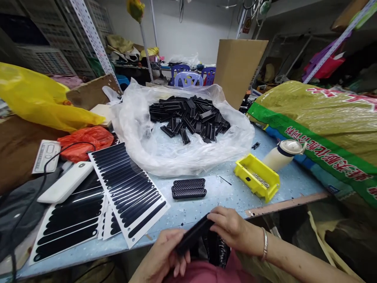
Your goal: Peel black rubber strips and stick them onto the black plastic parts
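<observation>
Both of my hands hold one long black plastic piece (193,235) just below the table's front edge. My left hand (165,255) grips its lower end with fingers curled. My right hand (229,228), with a bracelet on the wrist, pinches its upper end. More black parts lie in my lap under the hands. Two finished black slotted pieces (188,188) lie side by side on the table in front of me. White sheets of black oval stickers (129,190) lie to the left.
A clear plastic bag (165,153) holds a heap of black parts (191,116). A yellow bin (257,180) with small metal bits and a white bottle (282,154) stand at right, beside a green-yellow sack (324,122). A white power bank (66,182), orange bag and yellow bag lie left.
</observation>
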Motion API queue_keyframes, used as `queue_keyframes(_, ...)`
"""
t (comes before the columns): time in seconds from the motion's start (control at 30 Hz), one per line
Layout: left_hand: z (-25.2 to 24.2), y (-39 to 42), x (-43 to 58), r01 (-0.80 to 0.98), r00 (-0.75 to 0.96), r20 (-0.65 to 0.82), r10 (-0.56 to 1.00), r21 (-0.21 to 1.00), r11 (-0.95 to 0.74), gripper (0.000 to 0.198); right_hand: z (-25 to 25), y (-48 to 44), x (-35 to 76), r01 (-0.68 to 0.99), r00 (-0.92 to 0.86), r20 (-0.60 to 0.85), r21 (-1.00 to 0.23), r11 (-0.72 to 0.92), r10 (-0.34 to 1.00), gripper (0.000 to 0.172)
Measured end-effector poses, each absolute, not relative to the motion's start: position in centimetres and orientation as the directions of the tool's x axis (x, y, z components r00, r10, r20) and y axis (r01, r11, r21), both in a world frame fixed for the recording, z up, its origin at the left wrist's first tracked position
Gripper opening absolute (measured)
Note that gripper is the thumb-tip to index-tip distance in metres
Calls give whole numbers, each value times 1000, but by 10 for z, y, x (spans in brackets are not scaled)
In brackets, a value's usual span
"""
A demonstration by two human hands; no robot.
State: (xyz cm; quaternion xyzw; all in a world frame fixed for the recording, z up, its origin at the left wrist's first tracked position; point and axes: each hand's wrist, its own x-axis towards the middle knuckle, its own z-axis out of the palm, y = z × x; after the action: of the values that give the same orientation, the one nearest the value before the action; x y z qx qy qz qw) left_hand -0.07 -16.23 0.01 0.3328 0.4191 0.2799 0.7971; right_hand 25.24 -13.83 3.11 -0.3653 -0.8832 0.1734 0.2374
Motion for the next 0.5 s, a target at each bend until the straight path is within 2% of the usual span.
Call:
queue_keyframes(0.1, 0, -145, -14, 5, 124, -361, 924, 931, 364, 54, 14, -124, 260, 663, -501, 283, -482, 573, 818, 15)
queue_keyframes(0.2, -1, -127, -27, 230, -83, -108, 991, 965, 125, 50, -4, -105, 258, 713, -433, 300, -463, 526, 850, 14)
queue_keyframes(0.3, -3, -112, -25, 284, -181, 60, 982, 959, -6, 59, -19, -93, 253, 728, -358, 344, -480, 490, 868, 23)
queue_keyframes(0.37, -4, -101, -15, 256, -205, 86, 975, 966, -31, 65, -25, -89, 252, 734, -283, 326, -532, 422, 902, 35)
queue_keyframes(0.5, -7, -83, 10, 230, -194, 112, 975, 971, -66, 64, -20, -86, 250, 750, -173, 154, -620, 231, 973, 70)
